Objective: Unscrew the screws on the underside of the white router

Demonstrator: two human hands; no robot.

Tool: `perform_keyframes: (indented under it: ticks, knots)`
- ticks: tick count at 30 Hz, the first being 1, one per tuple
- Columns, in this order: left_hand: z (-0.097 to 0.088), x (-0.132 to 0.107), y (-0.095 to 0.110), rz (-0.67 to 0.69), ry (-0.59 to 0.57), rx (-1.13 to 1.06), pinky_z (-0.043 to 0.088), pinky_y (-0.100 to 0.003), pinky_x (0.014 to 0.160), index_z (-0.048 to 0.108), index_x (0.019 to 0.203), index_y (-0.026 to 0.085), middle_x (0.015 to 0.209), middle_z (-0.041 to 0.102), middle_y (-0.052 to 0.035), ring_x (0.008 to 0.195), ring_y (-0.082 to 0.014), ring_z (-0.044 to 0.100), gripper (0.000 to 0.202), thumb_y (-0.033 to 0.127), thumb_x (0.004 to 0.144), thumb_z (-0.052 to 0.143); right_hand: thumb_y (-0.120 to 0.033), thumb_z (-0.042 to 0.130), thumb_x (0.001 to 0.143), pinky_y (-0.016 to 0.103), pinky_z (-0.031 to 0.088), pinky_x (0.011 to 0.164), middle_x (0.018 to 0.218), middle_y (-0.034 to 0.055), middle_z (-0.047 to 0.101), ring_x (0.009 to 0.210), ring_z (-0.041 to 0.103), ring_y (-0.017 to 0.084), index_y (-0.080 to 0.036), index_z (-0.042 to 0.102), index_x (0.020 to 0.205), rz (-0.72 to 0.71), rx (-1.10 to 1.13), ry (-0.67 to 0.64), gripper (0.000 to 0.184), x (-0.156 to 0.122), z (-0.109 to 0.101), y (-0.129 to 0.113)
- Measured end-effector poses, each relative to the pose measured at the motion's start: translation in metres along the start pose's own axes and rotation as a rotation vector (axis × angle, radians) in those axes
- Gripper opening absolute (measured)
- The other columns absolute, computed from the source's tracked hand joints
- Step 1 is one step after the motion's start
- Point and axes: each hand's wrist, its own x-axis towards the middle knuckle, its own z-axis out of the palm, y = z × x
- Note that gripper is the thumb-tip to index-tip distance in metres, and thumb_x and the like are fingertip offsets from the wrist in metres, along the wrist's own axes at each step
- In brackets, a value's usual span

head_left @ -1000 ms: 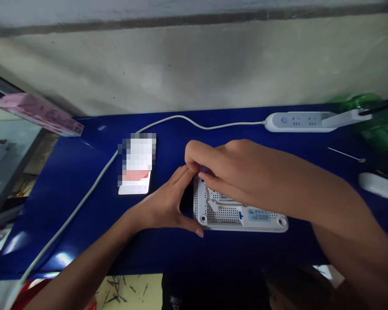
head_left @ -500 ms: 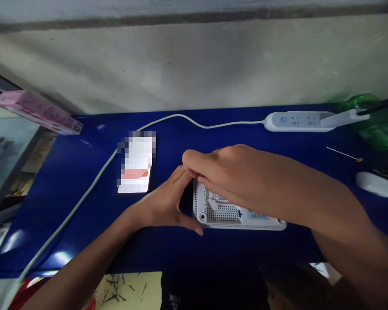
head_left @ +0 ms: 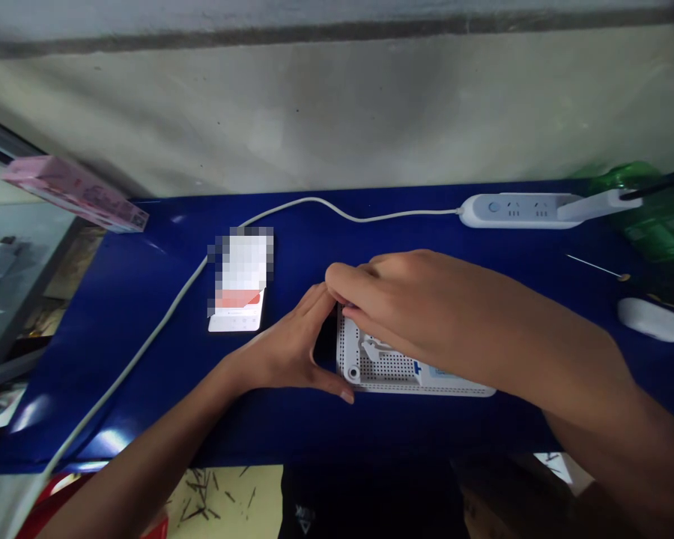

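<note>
Blue glossy tabletop runs across the view below a grey concrete wall, and a white perforated plastic housing lies flat on it near the middle, showing rows of small holes, a round screw boss at its near left corner and a pale blue label partly under the right forearm. The left hand comes in from the lower left and curves in a wide C around the housing's left end, its fingers up by the far corner and its thumb by the near one. Between them sits a dark strip, and whether it is shadow or an object I cannot tell. The right hand lies over the housing's far left part, its fingers bent and drawn together at that corner, and whatever they may grip is hidden. Left of the hands lies a phone with a pixelated screen, a white cable runs along the far edge to a white power strip, and a white computer mouse and a thin metal pin lie to the right, with a pink box at the far left corner
</note>
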Motion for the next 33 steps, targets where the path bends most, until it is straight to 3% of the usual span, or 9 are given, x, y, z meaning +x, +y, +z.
perform_keyframes:
  ticks: [3,6,9,12,17,22,26,30,33]
  knots:
    - [0.0,0.001,0.002,-0.008,-0.011,0.002,0.049,-0.085,0.136,0.051,0.18,0.041,0.181,0.057,-0.0095,0.164,-0.0562,0.057,0.126,0.066,0.072,0.111,-0.003,0.083,0.093,0.036,0.029,0.046,0.065,-0.0079,0.051,0.05,0.048,0.016,-0.028,0.061,0.093,-0.123,-0.145,0.05,0.033,0.006,0.001,-0.002]
    - [0.0,0.001,0.003,0.022,0.003,0.007,0.047,-0.084,0.137,0.051,0.18,0.037,0.178,0.058,-0.013,0.165,-0.0555,0.055,0.127,0.067,0.072,0.111,0.008,0.077,0.088,0.037,0.042,0.058,0.074,-0.0052,0.058,0.066,0.058,0.019,-0.026,0.064,0.092,-0.225,-0.251,0.095,0.037,0.01,0.001,-0.002]
    - [0.002,0.0,0.002,0.02,0.014,0.011,0.048,-0.083,0.138,0.043,0.183,0.027,0.175,0.06,-0.0196,0.163,-0.0538,0.056,0.136,0.067,0.072,0.113,0.005,0.077,0.094,0.037,0.047,0.066,0.088,-0.0007,0.067,0.082,0.064,0.022,-0.025,0.07,0.098,-0.245,-0.258,0.101,0.031,0.011,-0.001,-0.002]
    - [0.003,-0.001,-0.001,0.055,-0.001,0.026,0.048,-0.081,0.138,0.04,0.182,0.023,0.176,0.057,-0.0226,0.165,-0.0527,0.054,0.137,0.068,0.074,0.112,0.003,0.075,0.097,0.037,0.046,0.067,0.084,-0.0011,0.066,0.077,0.063,0.022,-0.025,0.071,0.099,-0.193,-0.313,0.093,0.028,0.009,-0.003,-0.004]
    - [0.003,-0.001,-0.005,0.077,0.013,0.05,0.05,-0.078,0.137,0.04,0.181,0.024,0.175,0.058,-0.0216,0.162,-0.0499,0.057,0.136,0.068,0.074,0.112,0.002,0.074,0.097,0.036,0.043,0.067,0.082,-0.0017,0.066,0.077,0.062,0.021,-0.025,0.069,0.095,-0.249,-0.374,0.085,0.028,0.009,-0.002,-0.006]
    - [0.003,0.0,-0.007,0.093,0.0,0.057,0.048,-0.079,0.139,0.035,0.185,0.026,0.183,0.051,-0.0225,0.168,-0.0518,0.051,0.143,0.069,0.073,0.112,0.002,0.074,0.098,0.036,0.036,0.061,0.073,-0.0054,0.058,0.066,0.054,0.019,-0.026,0.065,0.094,-0.197,-0.333,0.109,0.029,0.007,0.0,-0.002]
    - [0.001,0.0,-0.008,0.067,0.002,0.047,0.049,-0.08,0.138,0.039,0.184,0.027,0.178,0.056,-0.0194,0.165,-0.0518,0.054,0.138,0.069,0.074,0.111,-0.002,0.07,0.104,0.033,0.042,0.068,0.096,0.0017,0.07,0.089,0.065,0.021,-0.023,0.068,0.102,-0.259,-0.243,0.104,0.022,0.006,-0.001,-0.002]
    - [-0.002,0.002,-0.008,0.088,-0.036,0.017,0.044,-0.08,0.143,0.04,0.183,0.028,0.186,0.048,-0.0201,0.172,-0.0555,0.046,0.142,0.067,0.069,0.114,-0.007,0.066,0.109,0.035,0.036,0.063,0.079,-0.0013,0.063,0.071,0.058,0.02,-0.025,0.066,0.098,-0.103,-0.235,0.016,0.021,0.008,-0.005,-0.008]
    - [-0.003,0.002,-0.005,0.047,-0.035,0.028,0.044,-0.079,0.143,0.039,0.183,0.028,0.184,0.05,-0.0203,0.171,-0.0546,0.048,0.143,0.066,0.068,0.114,-0.002,0.065,0.105,0.034,0.038,0.066,0.086,0.0006,0.067,0.079,0.062,0.021,-0.024,0.067,0.1,-0.127,-0.214,-0.003,0.023,0.008,-0.006,-0.008]
